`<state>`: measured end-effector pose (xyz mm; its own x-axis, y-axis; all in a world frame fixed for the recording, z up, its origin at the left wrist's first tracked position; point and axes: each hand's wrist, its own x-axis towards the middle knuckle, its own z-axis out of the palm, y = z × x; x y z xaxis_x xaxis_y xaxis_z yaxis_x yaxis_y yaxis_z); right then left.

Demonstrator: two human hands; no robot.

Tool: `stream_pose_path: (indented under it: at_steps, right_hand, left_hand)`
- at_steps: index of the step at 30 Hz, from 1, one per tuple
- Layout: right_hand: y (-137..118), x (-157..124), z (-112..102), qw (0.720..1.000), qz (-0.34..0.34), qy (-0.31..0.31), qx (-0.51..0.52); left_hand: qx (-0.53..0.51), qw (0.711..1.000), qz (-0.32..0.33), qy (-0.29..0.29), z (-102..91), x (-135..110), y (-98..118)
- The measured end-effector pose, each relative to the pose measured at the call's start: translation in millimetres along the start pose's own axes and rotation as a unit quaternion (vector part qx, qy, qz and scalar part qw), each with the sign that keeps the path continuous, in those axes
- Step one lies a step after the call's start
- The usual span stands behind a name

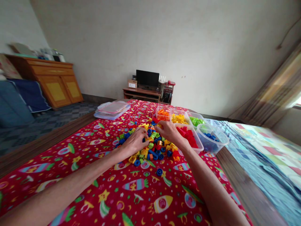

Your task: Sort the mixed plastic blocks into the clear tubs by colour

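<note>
A loose pile of toy building blocks [154, 146] in blue, yellow, green, orange and red lies on the red patterned tablecloth [131, 201]. My left hand [134, 142] rests over the pile's left side, its fingers curled down among the pieces; what they hold, if anything, is hidden. At the pile's far right side, my right hand [171, 133] has its fingers bent together around a yellow block [160, 126]. Just right of that hand stands a clear tub of red blocks [188, 135]. One blue wheel-like piece [159, 171] lies apart, nearer to me.
Clear tubs hold orange blocks [164, 115], yellow blocks [179, 119], green blocks [196, 121] and blue blocks [211, 137]. Stacked plastic lids [112, 110] lie at the table's far left. A bed [261, 157] adjoins on the right; a monitor [147, 78] stands by the wall.
</note>
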<state>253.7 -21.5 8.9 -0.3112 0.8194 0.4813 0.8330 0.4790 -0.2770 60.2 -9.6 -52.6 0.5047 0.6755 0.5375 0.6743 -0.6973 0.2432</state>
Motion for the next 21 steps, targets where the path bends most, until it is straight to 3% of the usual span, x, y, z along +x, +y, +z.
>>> stream_pose_path:
  at_steps: [4, 8, 11, 16, 21]
  right_hand:
    - [2.1, 1.6, -0.2, 0.996, 0.015, -0.034, 0.082]
    - [0.5, 0.9, 1.1, 0.976, 0.001, -0.129, 0.175]
    - [-5.7, -1.0, 1.5, 0.968, -0.027, -0.169, 0.184]
    - [-9.5, -1.1, 2.4, 0.986, -0.053, -0.110, 0.110]
    - [-1.4, -0.3, -0.1, 0.991, -0.045, -0.112, 0.063]
  left_hand:
    - [-0.113, 0.990, -0.062, 0.048, -12.7, 9.5, -7.9]
    - [-0.236, 0.961, -0.147, -0.002, -21.6, 10.3, -3.3]
    - [-0.293, 0.939, -0.176, -0.037, -23.1, 7.7, 4.9]
    - [-0.318, 0.922, -0.221, -0.028, -23.4, 6.1, 10.4]
    - [-0.240, 0.953, -0.184, 0.000, -25.9, 9.5, -0.7]
